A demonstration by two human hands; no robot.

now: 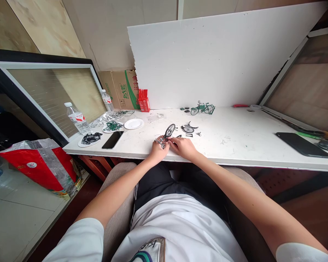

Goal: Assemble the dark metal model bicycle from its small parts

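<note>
My left hand (157, 150) and my right hand (183, 146) meet at the front edge of the white table (235, 145). Between their fingers is a small metal model part with a spoked wheel (169, 130) that sticks up beyond my fingertips. Both hands grip this wheel assembly. Just past it lie a second loose wheel (188, 128) and a few tiny dark parts (189, 135). Farther back a finished green model bicycle (203, 108) stands near the white board.
A black phone (112, 139), plates of small parts (90, 139) and an empty white plate (133, 124) sit to the left, beside two water bottles (78, 118). A red box (143, 100) stands at the back. Another dark phone (303, 145) lies far right.
</note>
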